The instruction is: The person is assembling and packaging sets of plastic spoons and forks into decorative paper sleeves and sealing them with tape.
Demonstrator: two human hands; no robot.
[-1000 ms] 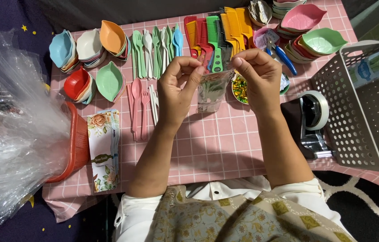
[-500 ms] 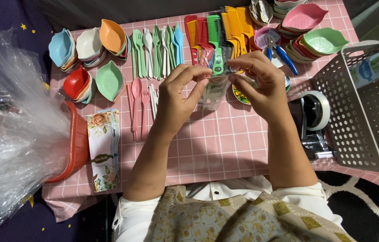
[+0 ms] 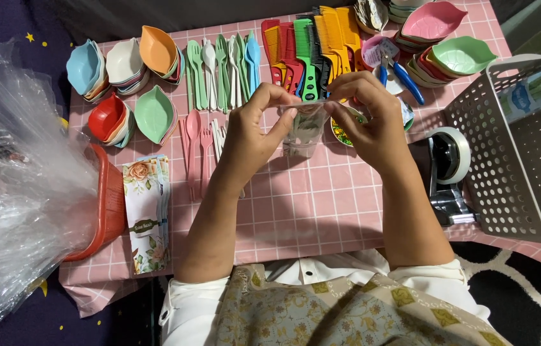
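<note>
Above the pink checked table (image 3: 322, 205), the left hand (image 3: 254, 134) and right hand (image 3: 370, 118) pinch the top edge of a small clear packet (image 3: 302, 131), fingertips clamped on it. Since half a second ago the hands have barely shifted. Combs (image 3: 312, 45) lie just beyond; a tape dispenser (image 3: 446, 170) sits right.

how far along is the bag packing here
Done: nothing on the table shows as a finished pack. In hand: the left hand and right hand pinch the top of a small clear bag. Left: combs, spoons and leaf dishes lie unpacked.
</note>
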